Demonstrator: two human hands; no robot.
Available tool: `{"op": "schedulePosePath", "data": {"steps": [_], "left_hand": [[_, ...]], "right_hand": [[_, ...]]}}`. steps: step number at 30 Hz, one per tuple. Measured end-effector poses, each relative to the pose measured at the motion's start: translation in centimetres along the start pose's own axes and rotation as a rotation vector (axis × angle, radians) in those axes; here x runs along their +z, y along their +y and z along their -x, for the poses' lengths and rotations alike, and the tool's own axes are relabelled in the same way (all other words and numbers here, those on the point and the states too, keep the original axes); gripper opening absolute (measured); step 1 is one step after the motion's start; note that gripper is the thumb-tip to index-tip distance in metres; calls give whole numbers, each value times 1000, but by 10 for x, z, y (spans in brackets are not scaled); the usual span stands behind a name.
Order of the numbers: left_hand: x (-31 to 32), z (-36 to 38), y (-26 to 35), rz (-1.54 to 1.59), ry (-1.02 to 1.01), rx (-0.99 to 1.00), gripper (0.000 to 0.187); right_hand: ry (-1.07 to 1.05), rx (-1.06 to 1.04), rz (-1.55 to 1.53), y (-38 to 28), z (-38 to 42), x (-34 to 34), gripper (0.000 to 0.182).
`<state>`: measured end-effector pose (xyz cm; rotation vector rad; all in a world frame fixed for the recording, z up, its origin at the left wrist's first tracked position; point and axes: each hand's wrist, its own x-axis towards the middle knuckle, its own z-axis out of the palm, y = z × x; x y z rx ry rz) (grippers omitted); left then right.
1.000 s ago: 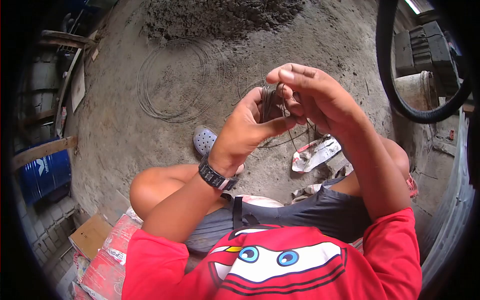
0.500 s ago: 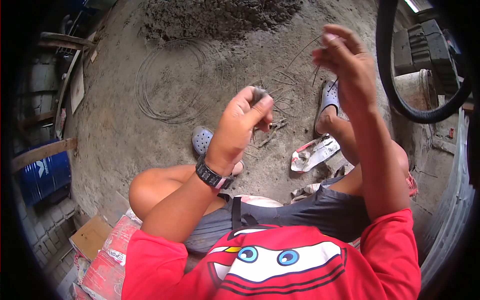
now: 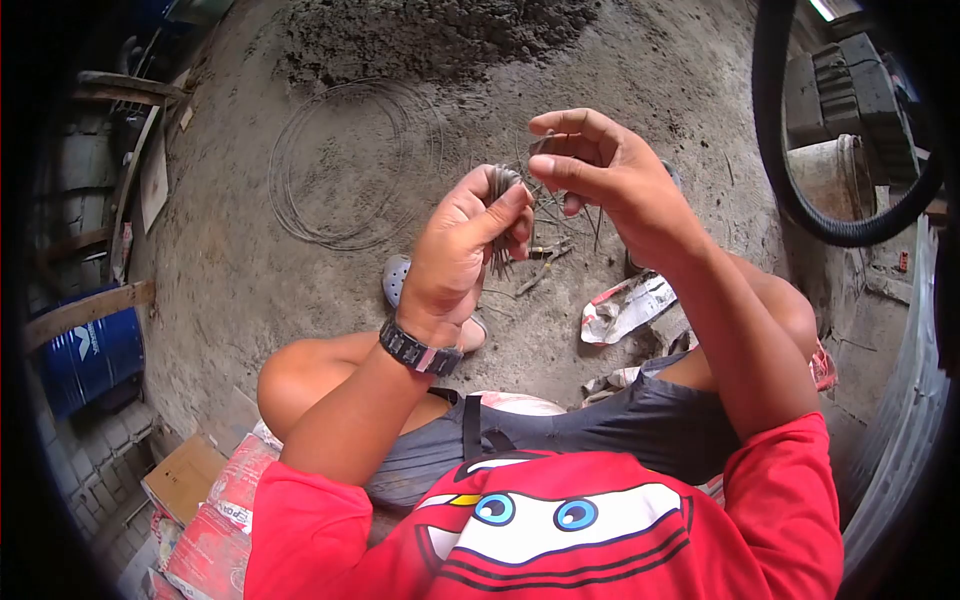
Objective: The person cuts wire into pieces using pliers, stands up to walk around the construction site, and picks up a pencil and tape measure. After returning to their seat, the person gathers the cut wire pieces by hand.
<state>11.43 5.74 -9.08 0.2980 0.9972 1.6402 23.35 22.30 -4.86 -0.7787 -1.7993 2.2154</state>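
My left hand (image 3: 455, 235) is closed around a bundle of thin grey tie wires (image 3: 503, 180), their bent tops above the thumb and loose ends below. My right hand (image 3: 610, 175) is just to its right, thumb and forefinger curved with a gap between the tips. A thin wire (image 3: 598, 230) sticks out below that hand and seems held in its other fingers, which are partly hidden. On the ground beneath lie loose cut wires (image 3: 550, 212) and what looks like a pair of pliers (image 3: 545, 268).
A large wire coil (image 3: 285, 190) lies on the ground at left, near a dark mortar heap (image 3: 430, 35). A torn paper sack (image 3: 630, 308) is between my legs. Blue drum (image 3: 95, 350) at left; hollow blocks (image 3: 850, 85), a bucket (image 3: 835, 175) and a black hose (image 3: 775, 130) at right.
My right hand has come down and left, from high at the right to beside my left hand. The left hand has turned slightly, showing more of the wire bundle.
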Motion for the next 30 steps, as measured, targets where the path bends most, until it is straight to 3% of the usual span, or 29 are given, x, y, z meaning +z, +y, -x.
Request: {"op": "schedulePosePath", "data": {"steps": [4, 11, 13, 17, 21, 27, 30], "left_hand": [[-8, 0, -1, 71, -89, -64, 15], [-17, -6, -5, 59, 239, 29, 19], [-23, -12, -3, 6, 311, 87, 20], [-22, -16, -5, -46, 194, 184, 25], [-9, -9, -11, -34, -45, 121, 41], [-3, -4, -15, 42, -93, 57, 47], [-13, -1, -17, -37, -120, 167, 46]], "right_hand": [[43, -28, 16, 5, -2, -3, 46], [-84, -70, 14, -19, 3, -6, 40], [-207, 91, 110, -29, 3, -10, 37], [-358, 277, 139, -37, 12, -4, 32], [-331, 204, 102, -25, 17, 2, 29], [-163, 79, 187, -19, 8, 12, 23], [-116, 9, 160, -3, -7, 5, 20]]}}
